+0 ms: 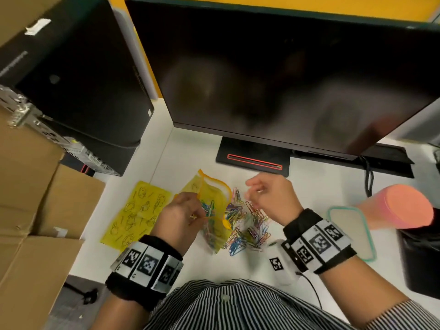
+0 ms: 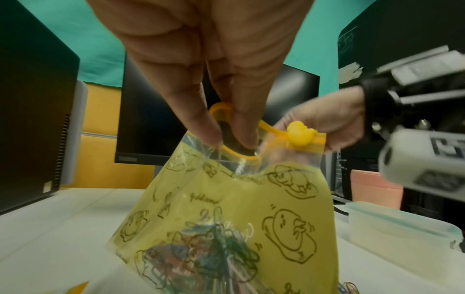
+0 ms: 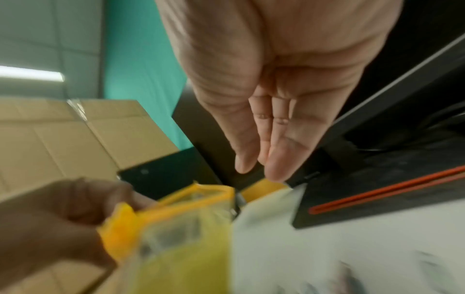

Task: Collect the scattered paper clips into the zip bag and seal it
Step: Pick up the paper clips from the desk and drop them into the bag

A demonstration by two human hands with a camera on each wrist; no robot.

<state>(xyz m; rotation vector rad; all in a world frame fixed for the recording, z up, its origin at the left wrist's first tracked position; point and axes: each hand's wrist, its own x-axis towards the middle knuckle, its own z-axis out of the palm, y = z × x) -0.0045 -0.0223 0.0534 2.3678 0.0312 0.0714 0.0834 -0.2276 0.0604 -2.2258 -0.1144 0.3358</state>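
My left hand (image 1: 184, 210) pinches the orange zip rim of a yellow duck-print zip bag (image 1: 215, 197) and holds its mouth open above the white desk. Several coloured paper clips (image 2: 201, 256) lie inside the bag (image 2: 226, 208). Its yellow duck slider (image 2: 299, 135) sits at the right end of the zip. A pile of loose paper clips (image 1: 248, 226) lies on the desk just right of the bag. My right hand (image 1: 256, 190) hovers over that pile, beside the bag's mouth. In the right wrist view my right hand (image 3: 259, 169) has straight fingers with nothing between them.
A second yellow printed bag (image 1: 135, 210) lies flat to the left. The monitor (image 1: 285, 79) and its stand base (image 1: 253, 160) are close behind. A computer tower (image 1: 78, 75) and cardboard boxes (image 1: 23, 186) stand left. A teal-rimmed container (image 1: 352, 232) and pink cup (image 1: 400, 206) sit right.
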